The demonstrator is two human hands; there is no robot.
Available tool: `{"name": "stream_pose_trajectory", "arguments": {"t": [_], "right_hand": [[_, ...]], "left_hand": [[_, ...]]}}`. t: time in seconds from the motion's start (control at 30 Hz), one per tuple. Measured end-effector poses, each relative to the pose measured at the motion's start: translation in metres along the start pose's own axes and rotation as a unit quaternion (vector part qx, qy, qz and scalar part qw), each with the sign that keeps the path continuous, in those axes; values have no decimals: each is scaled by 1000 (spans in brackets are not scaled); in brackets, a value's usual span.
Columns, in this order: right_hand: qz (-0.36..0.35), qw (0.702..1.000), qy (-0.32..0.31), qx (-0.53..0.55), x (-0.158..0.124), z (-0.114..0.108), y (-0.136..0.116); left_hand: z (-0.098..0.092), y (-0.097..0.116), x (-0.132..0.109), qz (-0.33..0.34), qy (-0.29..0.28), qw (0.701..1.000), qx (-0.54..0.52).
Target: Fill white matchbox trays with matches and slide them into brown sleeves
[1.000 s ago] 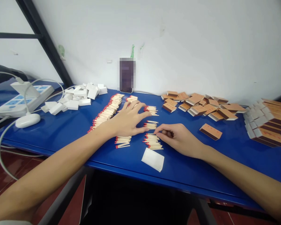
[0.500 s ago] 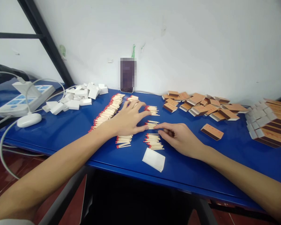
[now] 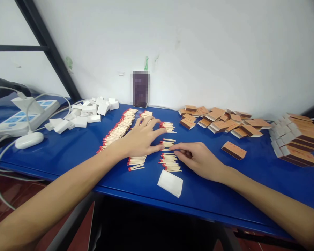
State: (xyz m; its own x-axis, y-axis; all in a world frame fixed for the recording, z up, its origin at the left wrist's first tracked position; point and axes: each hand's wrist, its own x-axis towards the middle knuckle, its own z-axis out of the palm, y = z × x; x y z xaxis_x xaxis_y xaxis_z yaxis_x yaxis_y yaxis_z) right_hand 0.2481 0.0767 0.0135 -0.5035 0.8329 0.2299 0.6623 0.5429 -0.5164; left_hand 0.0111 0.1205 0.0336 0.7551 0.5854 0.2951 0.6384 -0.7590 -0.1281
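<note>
My left hand [image 3: 143, 137] is spread palm down over red-tipped matches and holds nothing. Its thumb touches the red heads of a small middle group of matches [image 3: 168, 143]. My right hand [image 3: 199, 158] has its index finger stretched to the plain ends of that group, the thumb just apart and the other fingers curled. Close below lies another group of matches [image 3: 170, 162]; a third group [image 3: 167, 126] is farther back. Under and beside my left hand run a long row of matches [image 3: 117, 130] and a shorter column [image 3: 136, 161], partly hidden. A white matchbox tray [image 3: 170, 183] lies nearest me.
White matchbox trays [image 3: 81, 121] are heaped at the back left, near a power strip [image 3: 18, 120] with cables. Orange matchbox sleeves [image 3: 217, 113] pile up at back right, with a single matchbox [image 3: 234, 150] and stacked matchboxes [image 3: 300, 134]. A phone [image 3: 140, 89] leans on the wall.
The camera view has shifted slightly, so everything sits a little lower in the picture. Both hands stay at the middle group of matches with almost the same pose.
</note>
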Motion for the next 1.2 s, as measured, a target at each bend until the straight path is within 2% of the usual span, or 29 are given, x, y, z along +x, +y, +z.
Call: {"name": "stream_pose_trajectory", "arguments": {"t": [0.5,0.7,0.83,1.0,1.2], "right_hand": [[-21,1000,1,-1,1,0,4],[-54,998,29,2,-1,1,5],[-52,998,24,-9,-2,1,6],[-59,998,24,-4,-4,-1,4],[-64,998,24,-15,-4,0,3]], "left_hand": [[-7,1,0,-11,-29,999,-38],[1,-1,3,11,3,999,-40],[-9,4,11,0,64,998,-28],[-15,4,20,-12,104,994,-34],[-1,-5,15,58,64,996,-28]]}}
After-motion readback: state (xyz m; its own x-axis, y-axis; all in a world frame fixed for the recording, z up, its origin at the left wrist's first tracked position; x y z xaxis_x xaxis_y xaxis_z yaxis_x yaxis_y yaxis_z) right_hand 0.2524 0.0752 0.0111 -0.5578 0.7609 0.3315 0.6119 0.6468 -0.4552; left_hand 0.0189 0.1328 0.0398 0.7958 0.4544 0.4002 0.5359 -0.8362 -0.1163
